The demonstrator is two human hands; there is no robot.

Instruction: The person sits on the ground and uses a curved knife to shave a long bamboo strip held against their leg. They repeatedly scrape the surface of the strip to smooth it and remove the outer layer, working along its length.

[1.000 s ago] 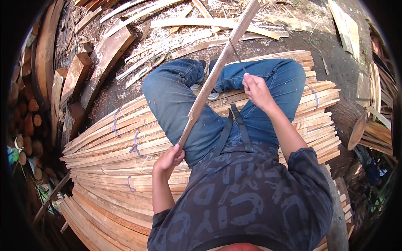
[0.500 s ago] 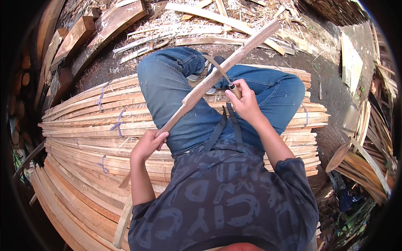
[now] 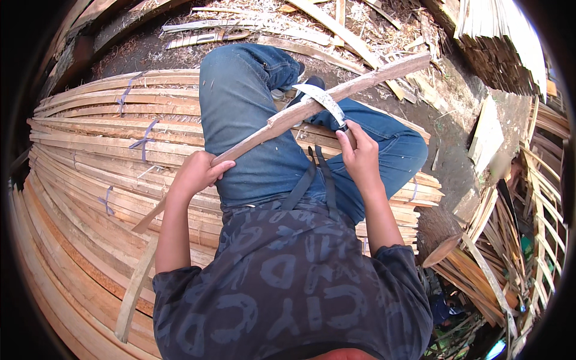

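Across the lap, a long wooden slat is being clamped near its lower end by the left hand, while a curved knife is being gripped by the right hand against its top edge. Since a second ago, the slat is being lowered flatter over the jeans, suggesting shaving is being begun above the bundled slats.

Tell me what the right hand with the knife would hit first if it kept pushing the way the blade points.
Likely the wooden stick itself: the right hand grips a curved knife whose blade already lies against it, up and to the left. Beyond that are the person's jeans, though depth is hard to judge.
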